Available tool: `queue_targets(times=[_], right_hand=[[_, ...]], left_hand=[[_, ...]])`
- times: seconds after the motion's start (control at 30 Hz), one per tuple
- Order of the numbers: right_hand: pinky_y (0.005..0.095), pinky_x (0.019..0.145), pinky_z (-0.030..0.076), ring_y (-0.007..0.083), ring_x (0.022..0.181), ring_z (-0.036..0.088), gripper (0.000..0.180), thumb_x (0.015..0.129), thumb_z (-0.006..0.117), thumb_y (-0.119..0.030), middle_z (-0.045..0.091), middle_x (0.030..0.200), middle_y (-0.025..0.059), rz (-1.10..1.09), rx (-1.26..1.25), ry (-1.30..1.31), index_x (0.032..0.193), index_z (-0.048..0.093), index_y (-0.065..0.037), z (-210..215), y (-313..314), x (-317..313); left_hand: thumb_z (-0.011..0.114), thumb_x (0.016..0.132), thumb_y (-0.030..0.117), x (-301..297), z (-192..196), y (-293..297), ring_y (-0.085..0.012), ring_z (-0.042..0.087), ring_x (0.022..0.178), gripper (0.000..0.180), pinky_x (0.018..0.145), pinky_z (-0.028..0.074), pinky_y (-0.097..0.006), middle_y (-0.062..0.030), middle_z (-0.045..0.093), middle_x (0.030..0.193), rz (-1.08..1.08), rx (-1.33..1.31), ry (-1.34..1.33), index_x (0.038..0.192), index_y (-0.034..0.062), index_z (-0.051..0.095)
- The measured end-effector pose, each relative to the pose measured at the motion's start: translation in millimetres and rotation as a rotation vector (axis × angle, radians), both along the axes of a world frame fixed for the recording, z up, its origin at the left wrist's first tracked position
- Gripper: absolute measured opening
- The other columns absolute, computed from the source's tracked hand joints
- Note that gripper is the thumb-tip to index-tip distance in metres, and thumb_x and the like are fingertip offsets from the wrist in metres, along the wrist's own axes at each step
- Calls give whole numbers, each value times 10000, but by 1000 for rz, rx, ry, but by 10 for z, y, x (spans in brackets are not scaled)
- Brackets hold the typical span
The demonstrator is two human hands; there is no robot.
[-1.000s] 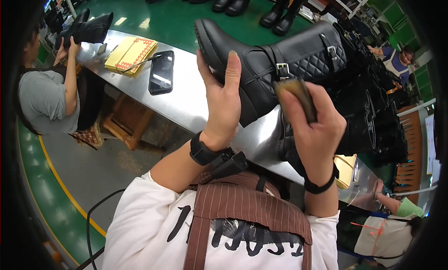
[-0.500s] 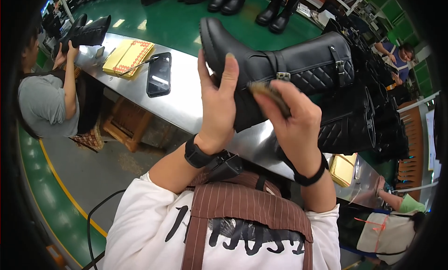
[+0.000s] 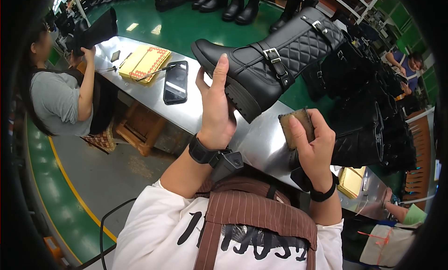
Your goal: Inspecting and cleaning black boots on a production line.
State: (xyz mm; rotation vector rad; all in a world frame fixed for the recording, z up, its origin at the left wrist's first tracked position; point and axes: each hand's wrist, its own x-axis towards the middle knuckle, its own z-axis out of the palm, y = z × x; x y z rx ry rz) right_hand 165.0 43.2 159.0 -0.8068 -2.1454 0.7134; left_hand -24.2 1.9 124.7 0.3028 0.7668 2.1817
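A tall black boot (image 3: 261, 64) with silver buckles and a quilted shaft is held up over the metal table. My left hand (image 3: 217, 102) grips it under the sole, near the toe, with the thumb up along its side. The toe points left and the shaft rises to the upper right. In my right hand (image 3: 315, 146) is a brown, flat, squarish pad (image 3: 297, 127), pinched between thumb and fingers. The pad is below the boot's heel and apart from it.
A phone (image 3: 176, 83) and a yellow pad of paper (image 3: 145, 63) with a thin dark tool lie left on the metal table (image 3: 154, 106). More black boots (image 3: 359, 130) crowd the right. A co-worker (image 3: 63, 92) at left holds another boot. A second yellow stack (image 3: 351, 181) sits at right.
The boot has turned in my left hand, its shaft tilting upward and its buckled side showing more. My right hand has moved away from the boot, down and to the right, with the pad.
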Motion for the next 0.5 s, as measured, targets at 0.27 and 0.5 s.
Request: queue_targets(times=[0.27, 0.5], right_hand=[[262, 546, 453, 142, 577, 593, 191, 890, 671, -166, 626, 686, 102, 32, 23, 117, 908, 609, 13, 65, 23, -114], [309, 563, 490, 252, 612, 656, 181, 863, 698, -168, 655, 736, 146, 82, 93, 216, 912, 620, -13, 191, 57, -574]], left_hand=[[661, 909, 290, 132, 71, -81, -212, 574, 1064, 677, 893, 515, -351, -135, 506, 1241, 196, -32, 57, 1391, 60, 245], [687, 895, 181, 321, 108, -106, -201, 496, 1122, 853, 990, 385, -322, -173, 485, 1264, 390, 33, 283, 1490, 35, 92]])
